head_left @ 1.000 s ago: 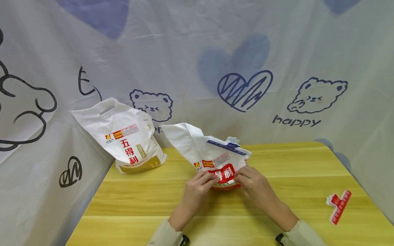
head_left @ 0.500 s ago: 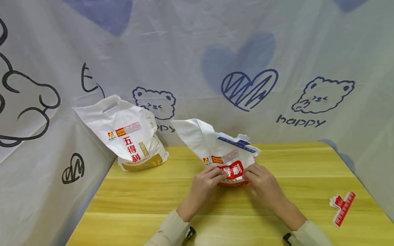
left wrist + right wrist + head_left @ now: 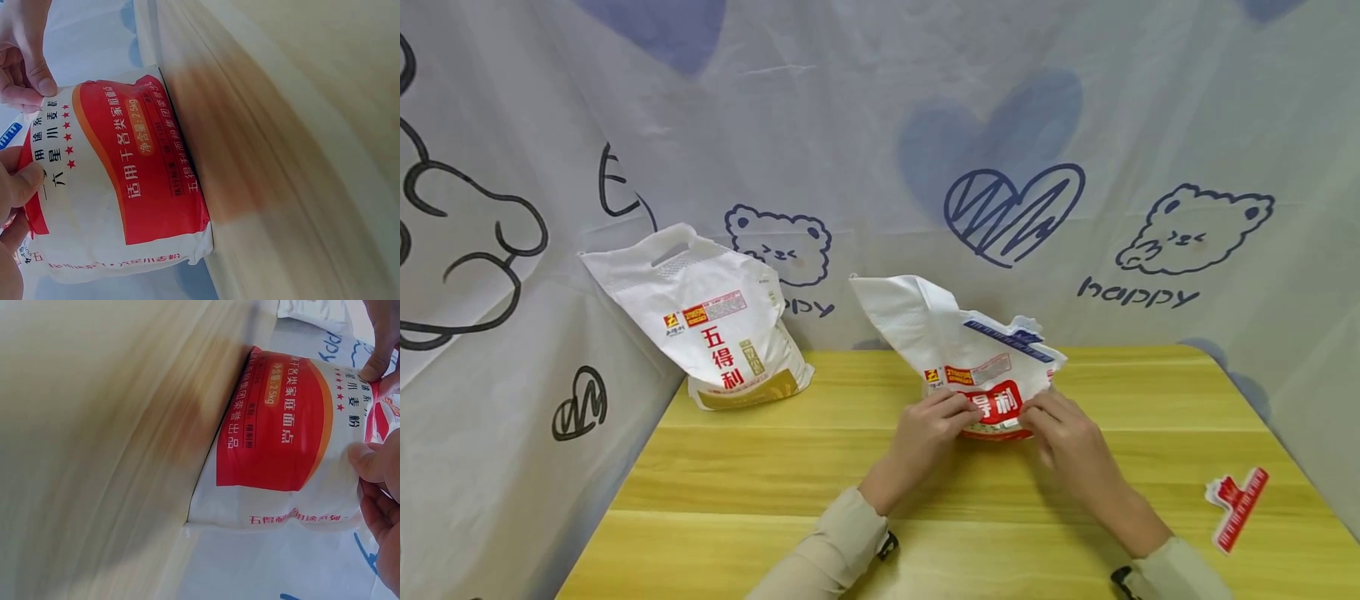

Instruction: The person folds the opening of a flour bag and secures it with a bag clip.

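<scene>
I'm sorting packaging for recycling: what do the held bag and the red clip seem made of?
Held bag: probably flexible plastic, film or coated weave, satin-looking, given its soft folds and faint sheen. Red clip: likely rigid plastic, given its straight bar; finish too small to tell.

Covered lettering, cropped edges
The left hand [image 3: 925, 433] hides the start of the red label [image 3: 1004, 400] on the held bag [image 3: 955, 354]; the other bag [image 3: 688, 287] covers part of a bear drawing [image 3: 790, 246]; its boxed small print [image 3: 726, 306] is too tiny to read; both sleeves [image 3: 823, 557] run off the bottom edge; the left wrist view crops the blue clip [image 3: 9, 135].
</scene>
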A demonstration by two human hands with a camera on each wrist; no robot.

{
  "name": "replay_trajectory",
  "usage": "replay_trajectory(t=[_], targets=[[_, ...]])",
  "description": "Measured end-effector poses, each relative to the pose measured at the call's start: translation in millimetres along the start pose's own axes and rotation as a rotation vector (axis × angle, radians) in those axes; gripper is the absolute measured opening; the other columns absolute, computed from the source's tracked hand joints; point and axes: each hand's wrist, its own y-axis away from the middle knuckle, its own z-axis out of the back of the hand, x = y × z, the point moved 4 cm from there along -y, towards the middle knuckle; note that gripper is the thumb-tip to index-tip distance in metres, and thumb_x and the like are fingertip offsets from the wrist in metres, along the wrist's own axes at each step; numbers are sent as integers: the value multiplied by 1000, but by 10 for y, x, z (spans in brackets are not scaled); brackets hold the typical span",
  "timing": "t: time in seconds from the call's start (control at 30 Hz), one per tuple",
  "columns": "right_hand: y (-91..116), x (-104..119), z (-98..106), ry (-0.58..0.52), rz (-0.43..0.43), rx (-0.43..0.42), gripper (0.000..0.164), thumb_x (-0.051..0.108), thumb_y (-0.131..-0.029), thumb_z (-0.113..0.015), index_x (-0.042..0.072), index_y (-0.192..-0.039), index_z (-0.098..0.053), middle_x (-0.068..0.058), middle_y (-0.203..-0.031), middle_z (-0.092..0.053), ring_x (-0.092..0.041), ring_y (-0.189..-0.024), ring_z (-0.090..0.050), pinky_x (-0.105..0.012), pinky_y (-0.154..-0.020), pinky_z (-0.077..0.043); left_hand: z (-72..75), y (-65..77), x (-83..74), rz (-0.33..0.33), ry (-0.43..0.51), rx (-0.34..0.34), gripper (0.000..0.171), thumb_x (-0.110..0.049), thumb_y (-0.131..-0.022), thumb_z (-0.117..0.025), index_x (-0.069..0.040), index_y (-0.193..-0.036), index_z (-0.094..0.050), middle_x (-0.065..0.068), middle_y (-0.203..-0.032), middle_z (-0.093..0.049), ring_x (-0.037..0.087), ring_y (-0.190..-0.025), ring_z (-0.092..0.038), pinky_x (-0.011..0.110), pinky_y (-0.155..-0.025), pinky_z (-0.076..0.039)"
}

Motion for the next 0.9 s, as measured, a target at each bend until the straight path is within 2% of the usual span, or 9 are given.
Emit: replay_trajectory(t=[0.13, 0.37, 0.5, 0.83, 0.9], targets=[[23, -55, 35, 15, 2, -14, 20, -15, -78, -72, 3, -87, -69, -8, -97, -67, -28, -96, -64, -46, -92, -54, -90, -58, -20, 0, -8, -3, 17, -5, -90, -75, -19, -95, -82, -9, -101, -75, 9, -100, -67, 19, -95, -50], [77, -161, 90, 39, -4, -28, 21, -15, -77, -73, 2, -90, -70, -9, -100, -68, -29, -100, -64, -46, -96, -50, -191, -145, -63, -25, -4, -16, 16, -6, -91, -75, -18, -97, -82, -8, -102, -74, 9, -102, -66, 19, -98, -48], [111, -231, 127, 58, -12, -28, 24, -16, -76, -75, 2, -90, -70, -9, -100, -68, -29, -100, -64, -47, -94, -51, -264, -205, -91, -47, -35, -17, 15, -8, -91, -75, -20, -99, -81, -9, -103, -74, 9, -103, -65, 18, -99, -47], [174, -405, 242, 112, -43, -15, 31, -20, -71, -79, 2, -92, -70, -10, -103, -67, -29, -101, -64, -49, -92, -51, -420, -378, -157, -34, -14, 42, 18, -10, -90, -77, -21, -104, -81, -9, -107, -74, 9, -107, -64, 18, -100, -47], [177, -440, 282, 117, -48, -26, 33, -20, -70, -79, 2, -92, -70, -10, -103, -67, -29, -101, -63, -45, -94, -51, -452, -426, -180, -45, -25, 40, 17, -11, -91, -77, -20, -105, -81, -9, -109, -74, 9, -107, -64, 19, -102, -45]])
